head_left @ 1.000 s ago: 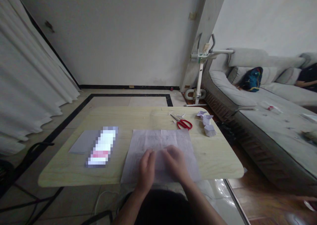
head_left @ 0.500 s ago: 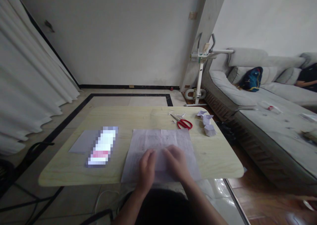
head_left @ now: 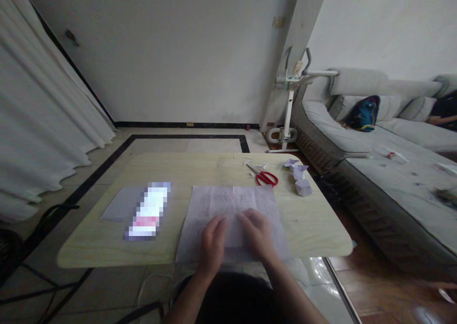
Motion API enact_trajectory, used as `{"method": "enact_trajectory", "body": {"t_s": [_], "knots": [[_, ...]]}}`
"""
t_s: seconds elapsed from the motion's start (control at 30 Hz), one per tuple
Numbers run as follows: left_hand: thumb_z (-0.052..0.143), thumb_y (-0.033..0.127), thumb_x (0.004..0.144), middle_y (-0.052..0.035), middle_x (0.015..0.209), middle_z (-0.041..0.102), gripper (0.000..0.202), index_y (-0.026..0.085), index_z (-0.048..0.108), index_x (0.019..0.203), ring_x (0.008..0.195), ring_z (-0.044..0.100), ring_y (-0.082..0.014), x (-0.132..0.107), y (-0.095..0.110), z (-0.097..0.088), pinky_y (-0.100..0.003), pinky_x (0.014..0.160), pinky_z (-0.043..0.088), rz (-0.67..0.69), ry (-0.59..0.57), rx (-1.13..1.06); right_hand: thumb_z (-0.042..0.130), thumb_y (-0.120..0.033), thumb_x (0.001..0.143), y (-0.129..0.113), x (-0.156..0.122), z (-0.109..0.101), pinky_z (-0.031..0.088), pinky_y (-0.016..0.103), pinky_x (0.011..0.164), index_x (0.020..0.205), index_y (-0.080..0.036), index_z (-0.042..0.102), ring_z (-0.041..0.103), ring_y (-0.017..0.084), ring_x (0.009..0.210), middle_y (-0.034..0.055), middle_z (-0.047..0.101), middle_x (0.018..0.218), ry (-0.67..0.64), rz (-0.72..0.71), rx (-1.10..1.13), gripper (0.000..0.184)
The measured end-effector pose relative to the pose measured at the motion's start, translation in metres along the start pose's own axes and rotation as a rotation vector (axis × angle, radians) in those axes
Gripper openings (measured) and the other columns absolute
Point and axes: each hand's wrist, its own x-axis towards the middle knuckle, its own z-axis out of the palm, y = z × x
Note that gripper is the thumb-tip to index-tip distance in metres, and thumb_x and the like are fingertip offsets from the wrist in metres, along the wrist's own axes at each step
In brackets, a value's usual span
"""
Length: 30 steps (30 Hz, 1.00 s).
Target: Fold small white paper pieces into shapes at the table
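My left hand (head_left: 213,240) and my right hand (head_left: 256,233) face each other above a large printed sheet (head_left: 232,198) on the table. Between them is a plain, pale piece of paper (head_left: 234,231), its edges hard to make out against the print. The fingers of both hands are closed at its two sides, thumbs uppermost. Beyond the sheet, red-handled scissors (head_left: 266,177) lie with small paper scraps (head_left: 263,166) near the blades. To their right, several folded paper shapes (head_left: 303,187) stand in a row.
A lit, blurred-out phone (head_left: 150,212) overlaps a white sheet (head_left: 117,204) on the left of the wooden table (head_left: 314,233). Right of the table is a grey sofa (head_left: 400,186) with a blue bag (head_left: 364,113) and a person's arm (head_left: 442,120). White exercise equipment (head_left: 288,105) stands behind.
Both hands stay almost in place over the printed sheet, with the pale paper still between them. The whole view shifts very slightly; nothing else has visibly moved.
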Motion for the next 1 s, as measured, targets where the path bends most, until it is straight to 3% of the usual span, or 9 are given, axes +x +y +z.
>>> {"method": "enact_trajectory", "body": {"t_s": [0.1, 0.27, 0.53, 1.0], "knots": [[0.054, 0.037, 0.086, -0.0036, 0.081, 0.068, 0.024, 0.017, 0.067, 0.083, 0.079, 0.062, -0.02, 0.0, -0.003, 0.0, -0.027, 0.072, 0.049, 0.004, -0.001, 0.003, 0.061, -0.036, 0.08, -0.001, 0.0, 0.0, 0.038, 0.024, 0.053, 0.063, -0.016, 0.062, 0.048, 0.013, 0.056, -0.0009, 0.055, 0.057, 0.005, 0.004, 0.017, 0.026], [0.054, 0.04, 0.086, -0.006, 0.088, 0.071, 0.027, 0.017, 0.068, 0.088, 0.087, 0.064, -0.0226, 0.001, -0.007, -0.001, -0.03, 0.079, 0.05, -0.004, 0.01, 0.01, 0.06, -0.032, 0.081, -0.01, -0.003, -0.002, 0.039, 0.025, 0.058, 0.062, -0.016, 0.063, 0.051, 0.015, 0.061, 0.0004, 0.058, 0.06, -0.005, -0.143, -0.085, 0.025], [0.053, 0.043, 0.085, -0.0097, 0.094, 0.072, 0.032, 0.016, 0.069, 0.091, 0.092, 0.065, -0.0268, 0.003, -0.013, -0.001, -0.038, 0.086, 0.05, 0.009, 0.03, 0.024, 0.058, -0.035, 0.083, -0.006, -0.005, 0.0, 0.039, 0.024, 0.054, 0.069, -0.015, 0.064, 0.05, 0.014, 0.059, 0.0006, 0.059, 0.062, -0.044, 0.002, 0.015, 0.025], [0.051, 0.043, 0.086, -0.0061, 0.084, 0.069, 0.029, 0.017, 0.064, 0.084, 0.084, 0.062, -0.0239, 0.003, -0.014, 0.001, -0.032, 0.078, 0.049, 0.016, 0.007, 0.025, 0.053, -0.036, 0.086, 0.007, -0.002, -0.003, 0.034, 0.023, 0.051, 0.061, -0.019, 0.048, 0.04, 0.012, 0.055, -0.0031, 0.044, 0.057, -0.063, -0.09, -0.079, 0.031]]}}
